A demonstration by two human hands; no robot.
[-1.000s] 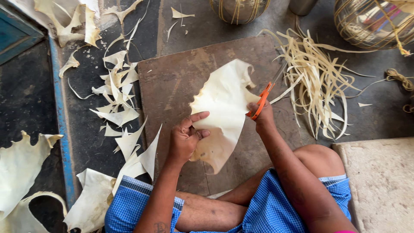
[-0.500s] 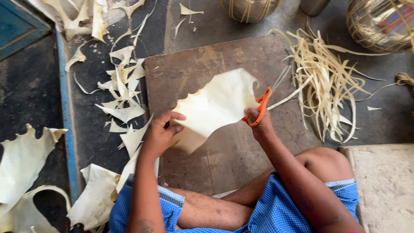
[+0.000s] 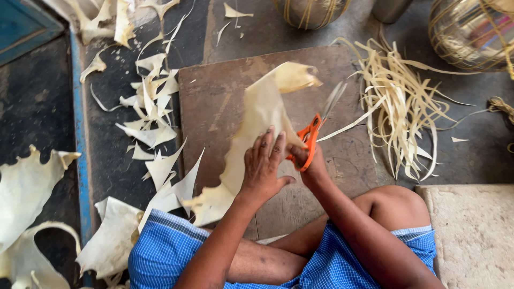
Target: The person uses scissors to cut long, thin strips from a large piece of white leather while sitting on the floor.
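Head view: pale sheet (image 3: pixel 257 123) held up above brown board (image 3: pixel 225 96), running from just under left hand up and away past both hands. Left hand (image 3: pixel 263 168) clamped on sheet edge, fingers spread flat on its face. Right hand (image 3: pixel 309 160) closed through orange loops of scissors (image 3: pixel 320 120), blades parted, just right of sheet. Sheet looks thin, light, leathery-stiff: curls at top, droops at lower end, likely flops if pinched far from cut. Best hold judged near cut line, flat fingers backing it. Edges ragged, maybe tearable.

Right of right hand: pile of cut strips (image 3: pixel 401 101), one long strip reaching toward blades. Left of left hand: pale offcuts (image 3: pixel 152 107) scattered on dark floor. Beyond hands: wrapped round vessels (image 3: pixel 313 10). Nothing blocking blades except loose strip near tips.
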